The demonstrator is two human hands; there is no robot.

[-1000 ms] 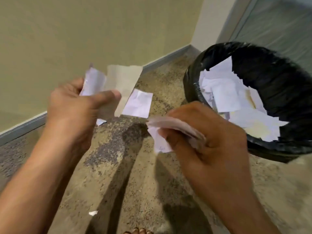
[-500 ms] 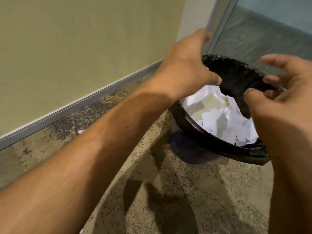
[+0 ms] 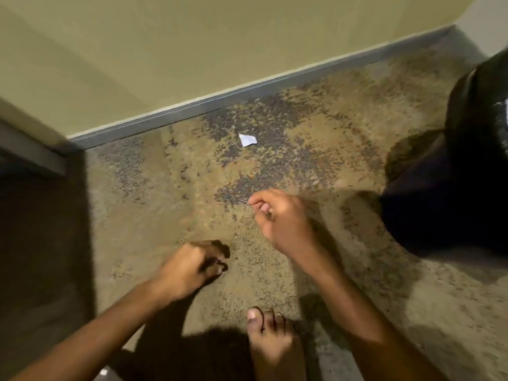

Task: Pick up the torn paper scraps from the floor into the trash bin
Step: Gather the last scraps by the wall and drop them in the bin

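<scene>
Bin [image 3: 467, 171] stood at far right on the floor [image 3: 343, 149], one scrap [image 3: 247, 139] lying near the baseboard [image 3: 220, 101], well apart from both hands. Left hand [image 3: 189, 268] and right hand [image 3: 283, 218] hung apart, fingers loosely curled, holding nothing. Risk: the thin, flat scrap could slide under a pinch; half a second earlier both hands were over the bin.

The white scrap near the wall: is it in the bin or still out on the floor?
Out. The scrap lies flat on the floor, clear of both hands and left of the bin.
</scene>
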